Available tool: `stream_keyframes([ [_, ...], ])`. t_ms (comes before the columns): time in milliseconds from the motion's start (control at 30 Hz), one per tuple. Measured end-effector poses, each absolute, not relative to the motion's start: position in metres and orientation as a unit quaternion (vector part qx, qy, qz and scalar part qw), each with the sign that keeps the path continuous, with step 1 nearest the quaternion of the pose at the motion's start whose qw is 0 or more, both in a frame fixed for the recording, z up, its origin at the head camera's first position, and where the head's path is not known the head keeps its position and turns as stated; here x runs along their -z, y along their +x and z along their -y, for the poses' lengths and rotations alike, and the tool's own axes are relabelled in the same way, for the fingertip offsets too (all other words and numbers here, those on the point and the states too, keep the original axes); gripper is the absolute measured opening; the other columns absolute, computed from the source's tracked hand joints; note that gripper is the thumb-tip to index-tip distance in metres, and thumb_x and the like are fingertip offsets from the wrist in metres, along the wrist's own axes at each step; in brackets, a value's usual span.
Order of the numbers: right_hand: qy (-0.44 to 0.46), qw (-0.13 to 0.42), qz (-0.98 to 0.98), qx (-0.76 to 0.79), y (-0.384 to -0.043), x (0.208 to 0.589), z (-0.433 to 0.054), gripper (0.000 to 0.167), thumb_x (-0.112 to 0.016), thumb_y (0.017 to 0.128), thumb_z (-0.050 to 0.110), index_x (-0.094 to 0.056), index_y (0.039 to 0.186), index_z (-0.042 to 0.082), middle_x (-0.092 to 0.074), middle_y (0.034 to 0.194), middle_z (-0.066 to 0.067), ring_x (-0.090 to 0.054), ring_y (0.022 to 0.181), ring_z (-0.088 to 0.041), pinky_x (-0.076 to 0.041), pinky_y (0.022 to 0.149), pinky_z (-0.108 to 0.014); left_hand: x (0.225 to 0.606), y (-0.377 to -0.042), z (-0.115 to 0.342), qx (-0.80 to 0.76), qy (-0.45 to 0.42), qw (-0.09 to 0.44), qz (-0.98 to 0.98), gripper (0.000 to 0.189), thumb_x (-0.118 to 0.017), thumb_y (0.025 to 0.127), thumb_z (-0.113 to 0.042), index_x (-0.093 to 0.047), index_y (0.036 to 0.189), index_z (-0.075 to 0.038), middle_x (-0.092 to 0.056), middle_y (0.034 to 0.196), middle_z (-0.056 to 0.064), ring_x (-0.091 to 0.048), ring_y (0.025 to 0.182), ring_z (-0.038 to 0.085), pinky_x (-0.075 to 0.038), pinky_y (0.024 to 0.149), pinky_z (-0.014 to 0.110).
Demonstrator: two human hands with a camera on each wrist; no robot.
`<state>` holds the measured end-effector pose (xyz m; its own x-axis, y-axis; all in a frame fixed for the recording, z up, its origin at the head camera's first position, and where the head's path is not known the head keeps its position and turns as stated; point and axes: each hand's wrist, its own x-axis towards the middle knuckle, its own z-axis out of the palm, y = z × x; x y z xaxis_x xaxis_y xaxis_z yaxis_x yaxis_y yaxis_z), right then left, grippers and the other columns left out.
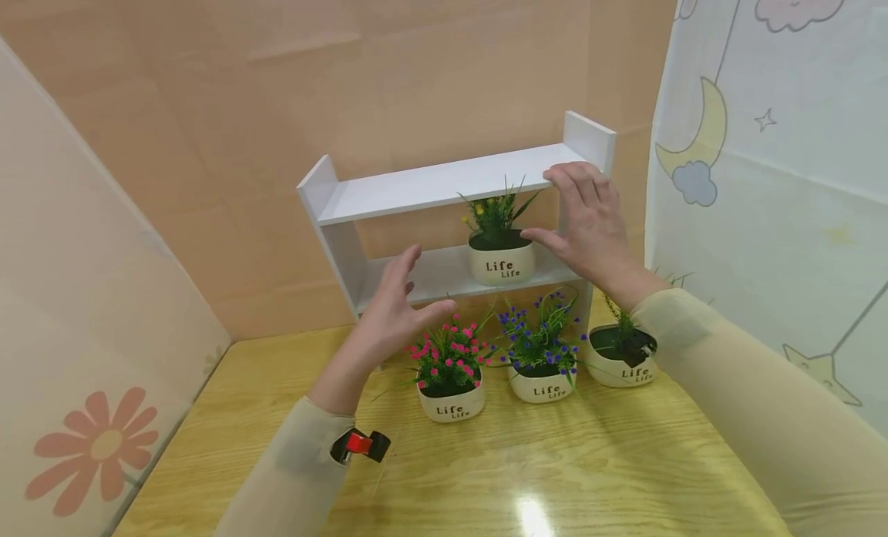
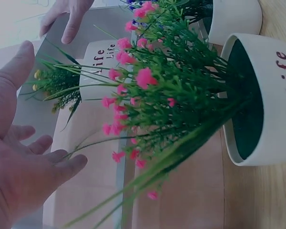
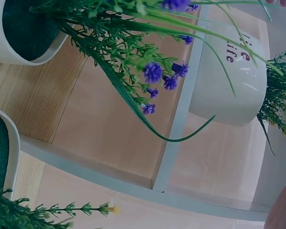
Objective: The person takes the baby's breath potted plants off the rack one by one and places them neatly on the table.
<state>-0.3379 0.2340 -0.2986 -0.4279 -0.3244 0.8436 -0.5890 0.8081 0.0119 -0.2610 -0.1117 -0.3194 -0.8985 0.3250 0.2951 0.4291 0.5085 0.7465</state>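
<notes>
A cream pot with a yellow-flowered plant (image 1: pixel 501 260), marked "Life", stands on the middle shelf of a white rack (image 1: pixel 444 184). My right hand (image 1: pixel 586 213) is beside this pot at the right, fingers spread near the top board's front edge; whether it touches is unclear. To the left, my left hand (image 1: pixel 395 306) is raised with thumb and fingers apart, holding nothing. Below it on the table is a pot of pink flowers (image 1: pixel 452 402). In the left wrist view, the pink flowers (image 2: pixel 145 78) stand close to the left fingers (image 2: pixel 69 169).
A pot of blue-purple flowers (image 1: pixel 544 383) sits right of the pink one. Farther right is another potted plant (image 1: pixel 617 364), partly hidden by the right forearm. The wooden table (image 1: pixel 444 475) meets printed cloth walls (image 1: pixel 770 213) at both sides.
</notes>
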Motion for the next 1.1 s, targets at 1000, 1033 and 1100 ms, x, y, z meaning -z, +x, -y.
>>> stream_keyframes([
  [1000, 0.275, 0.466, 0.829, -0.145, -0.335, 0.299, -0.233, 0.098, -0.097, 0.086, 0.042, -0.043, 0.158, 0.002, -0.044, 0.158, -0.021, -0.032, 0.151, -0.044, -0.032, 0.116, -0.065, 0.306, -0.316, 0.057, 0.414, -0.197, 0.048, 0.888, 0.108, -0.085, 0.097, -0.052, -0.02, 0.177, -0.017, -0.017, 0.18, 0.018, -0.029, 0.163, 0.04, -0.036, 0.126, 0.062],
  [1033, 0.275, 0.466, 0.828, -0.145, -0.335, 0.299, -0.234, 0.098, -0.097, 0.086, 0.042, -0.043, 0.158, 0.002, -0.044, 0.158, -0.021, -0.032, 0.151, -0.044, -0.032, 0.116, -0.065, 0.307, -0.318, 0.055, 0.416, -0.197, 0.047, 0.887, 0.109, -0.085, 0.097, -0.053, -0.02, 0.177, -0.017, -0.017, 0.18, 0.018, -0.029, 0.163, 0.039, -0.036, 0.125, 0.061],
  [1100, 0.275, 0.468, 0.828, -0.144, -0.336, 0.3, -0.234, 0.098, -0.097, 0.086, 0.041, -0.043, 0.157, 0.002, -0.044, 0.158, -0.021, -0.032, 0.151, -0.044, -0.033, 0.115, -0.065, 0.308, -0.321, 0.053, 0.42, -0.198, 0.046, 0.885, 0.11, -0.085, 0.096, -0.054, -0.019, 0.177, -0.017, -0.017, 0.18, 0.017, -0.028, 0.164, 0.038, -0.037, 0.125, 0.061],
])
